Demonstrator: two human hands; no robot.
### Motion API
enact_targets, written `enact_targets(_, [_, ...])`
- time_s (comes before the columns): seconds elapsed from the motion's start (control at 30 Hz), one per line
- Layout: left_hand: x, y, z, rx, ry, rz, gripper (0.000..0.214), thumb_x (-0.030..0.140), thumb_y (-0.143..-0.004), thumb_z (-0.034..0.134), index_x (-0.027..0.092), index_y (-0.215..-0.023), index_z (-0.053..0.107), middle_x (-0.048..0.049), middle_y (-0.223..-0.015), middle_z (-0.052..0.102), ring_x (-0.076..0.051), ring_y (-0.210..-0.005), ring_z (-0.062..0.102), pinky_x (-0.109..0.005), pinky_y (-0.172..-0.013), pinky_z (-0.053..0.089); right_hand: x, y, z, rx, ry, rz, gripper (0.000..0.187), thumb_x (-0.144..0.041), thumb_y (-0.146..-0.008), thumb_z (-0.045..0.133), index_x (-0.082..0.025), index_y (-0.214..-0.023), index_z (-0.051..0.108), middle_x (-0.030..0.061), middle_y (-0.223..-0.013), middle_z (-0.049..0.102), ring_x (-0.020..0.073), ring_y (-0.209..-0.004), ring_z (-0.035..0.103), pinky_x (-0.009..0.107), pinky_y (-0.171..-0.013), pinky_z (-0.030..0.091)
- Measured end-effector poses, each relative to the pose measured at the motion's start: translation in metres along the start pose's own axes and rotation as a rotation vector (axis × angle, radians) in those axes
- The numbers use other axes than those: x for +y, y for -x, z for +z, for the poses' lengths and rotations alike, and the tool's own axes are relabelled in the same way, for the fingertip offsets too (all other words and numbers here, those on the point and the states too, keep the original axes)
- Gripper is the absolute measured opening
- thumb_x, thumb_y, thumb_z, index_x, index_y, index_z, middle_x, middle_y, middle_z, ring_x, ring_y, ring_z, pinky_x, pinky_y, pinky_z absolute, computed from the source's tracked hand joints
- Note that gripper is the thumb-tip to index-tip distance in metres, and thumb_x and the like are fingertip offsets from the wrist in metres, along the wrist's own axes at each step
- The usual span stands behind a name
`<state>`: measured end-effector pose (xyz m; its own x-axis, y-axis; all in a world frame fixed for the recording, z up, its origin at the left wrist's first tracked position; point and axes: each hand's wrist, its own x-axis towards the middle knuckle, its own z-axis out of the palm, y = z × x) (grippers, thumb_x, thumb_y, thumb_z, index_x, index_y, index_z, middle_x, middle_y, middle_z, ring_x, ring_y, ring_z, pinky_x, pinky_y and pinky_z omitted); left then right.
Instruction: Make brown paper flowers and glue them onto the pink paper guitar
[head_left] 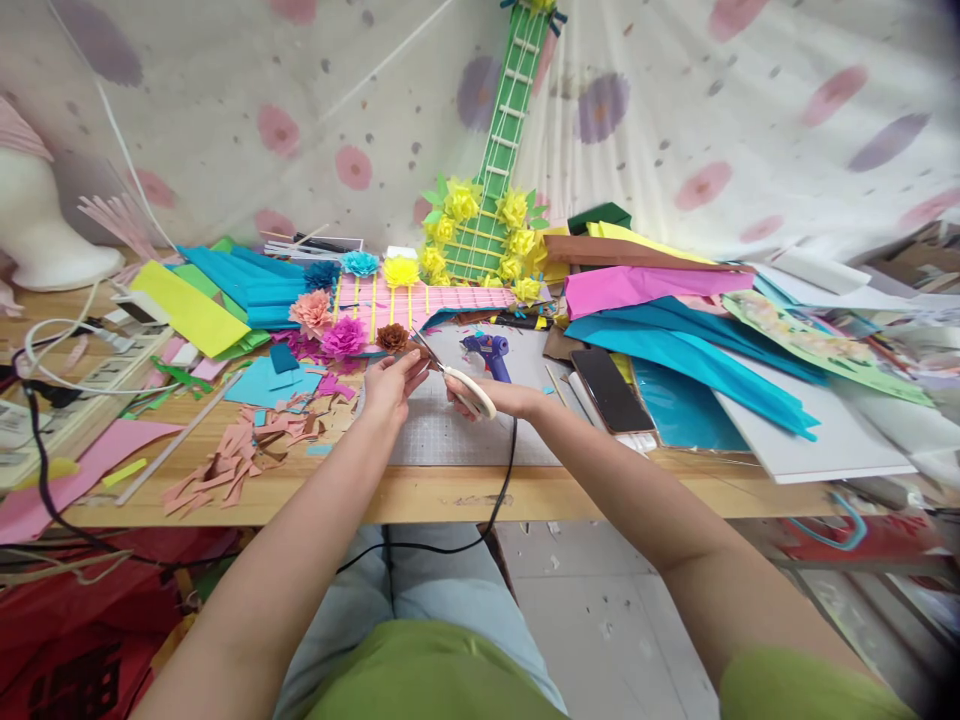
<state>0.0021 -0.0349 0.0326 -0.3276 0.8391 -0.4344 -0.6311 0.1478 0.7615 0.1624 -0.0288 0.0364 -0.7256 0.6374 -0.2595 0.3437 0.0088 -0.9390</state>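
My right hand (491, 398) is closed round the cream handles of a pair of scissors (477, 394). Their blades point up and left toward the fingertips of my left hand (391, 385), which pinch what looks like a small brown piece of paper (424, 352). Just beyond the left fingers sits a brown paper flower (391, 338). It rests at the lower edge of a pink, guitar-shaped piece (442, 298) with yellow strips. Magenta (345, 338), coral, blue and yellow paper flowers line its left end. Behind my right hand stands a purple glue gun (489, 350).
A green guitar shape (480, 235) with yellow flowers leans against the curtain. Coral paper scraps (225, 455) litter the left of the table. Folded crepe paper (675, 350) and a phone (611, 390) lie at right. A black cord (501, 500) hangs over the front edge.
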Motion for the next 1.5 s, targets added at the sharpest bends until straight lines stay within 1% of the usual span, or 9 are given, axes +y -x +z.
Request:
enact_targets(0.1, [-0.001,-0.001,0.000,-0.002,0.011,-0.001,0.040,-0.001,-0.066,0.067,0.021,-0.078,0.035,-0.0006,-0.067,0.067,-0.017,-0.067,0.070,-0.029,-0.069,0.055,-0.001,-0.001,0.003,0.000,-0.024,-0.007,0.051,-0.069,-0.079,0.047,-0.019,-0.073,0.043,-0.0059,-0.056,0.044,0.0069,-0.048,0.043,0.022,-0.048,0.037])
enact_targets(0.3, [-0.002,-0.002,-0.001,-0.013,0.003,-0.001,0.038,-0.003,-0.069,0.063,0.021,-0.076,0.034,-0.0002,-0.063,0.067,-0.018,-0.068,0.070,-0.030,-0.070,0.057,-0.001,0.000,0.005,0.008,-0.046,-0.026,0.051,-0.070,-0.077,0.048,-0.020,-0.072,0.037,-0.0069,-0.054,0.040,0.0066,-0.046,0.041,0.021,-0.044,0.034])
enact_targets(0.5, [-0.001,0.000,0.000,-0.029,0.019,-0.017,0.037,-0.003,-0.067,0.064,0.020,-0.076,0.036,-0.0011,-0.063,0.067,-0.016,-0.061,0.068,-0.029,-0.068,0.056,0.008,-0.004,0.004,0.025,-0.047,-0.035,0.051,-0.069,-0.075,0.052,-0.022,-0.074,0.033,-0.0085,-0.053,0.039,0.0061,-0.045,0.038,0.020,-0.043,0.033])
enact_targets(0.67, [0.004,0.001,-0.002,-0.069,-0.034,-0.021,0.028,-0.004,-0.070,0.061,0.017,-0.077,0.043,-0.0026,-0.062,0.067,-0.015,-0.060,0.068,-0.030,-0.070,0.056,0.007,-0.001,0.001,0.025,-0.049,-0.004,0.052,-0.069,-0.072,0.057,-0.021,-0.075,0.035,-0.0094,-0.053,0.038,0.0055,-0.044,0.038,0.020,-0.043,0.034])
enact_targets(0.83, [0.008,0.000,-0.005,-0.120,-0.101,-0.028,0.025,-0.003,-0.069,0.061,0.014,-0.082,0.047,-0.0045,-0.064,0.068,-0.016,-0.061,0.068,-0.032,-0.072,0.055,0.010,0.001,-0.003,0.013,-0.043,0.033,0.053,-0.068,-0.071,0.059,-0.021,-0.075,0.035,-0.0100,-0.054,0.035,0.0047,-0.044,0.037,0.020,-0.042,0.032])
enact_targets(1.0, [0.011,0.001,-0.007,-0.144,-0.145,-0.045,0.025,-0.004,-0.069,0.061,0.014,-0.081,0.047,-0.0052,-0.064,0.068,-0.016,-0.060,0.068,-0.033,-0.072,0.055,0.013,0.004,-0.006,0.018,-0.024,0.048,0.049,-0.062,-0.072,0.063,-0.021,-0.076,0.037,-0.0100,-0.053,0.036,0.0041,-0.043,0.036,0.018,-0.041,0.031])
enact_targets(1.1, [0.012,0.000,-0.008,-0.168,-0.169,-0.058,0.027,-0.004,-0.067,0.062,0.015,-0.076,0.045,-0.0067,-0.063,0.068,-0.016,-0.060,0.068,-0.034,-0.072,0.055,0.013,0.007,-0.009,-0.019,-0.045,0.045,0.051,-0.062,-0.069,0.065,-0.021,-0.073,0.036,-0.0105,-0.051,0.034,0.0033,-0.041,0.033,0.018,-0.039,0.029])
enact_targets(1.27, [0.015,0.000,-0.010,-0.217,-0.212,-0.066,0.028,-0.005,-0.068,0.060,0.016,-0.070,0.042,-0.0086,-0.064,0.069,-0.017,-0.061,0.068,-0.031,-0.070,0.055,0.015,0.009,-0.014,-0.061,-0.104,0.053,0.050,-0.059,-0.068,0.068,-0.021,-0.072,0.036,-0.0114,-0.051,0.029,0.0024,-0.041,0.028,0.016,-0.038,0.027])
enact_targets(1.5, [0.019,-0.003,-0.011,-0.264,-0.278,-0.095,0.022,-0.005,-0.066,0.063,0.012,-0.076,0.053,-0.0097,-0.068,0.070,-0.018,-0.064,0.069,-0.032,-0.071,0.055,0.019,0.010,-0.017,-0.063,-0.112,0.080,0.045,-0.053,-0.072,0.068,-0.020,-0.075,0.038,-0.0113,-0.052,0.030,0.0024,-0.041,0.029,0.016,-0.037,0.027])
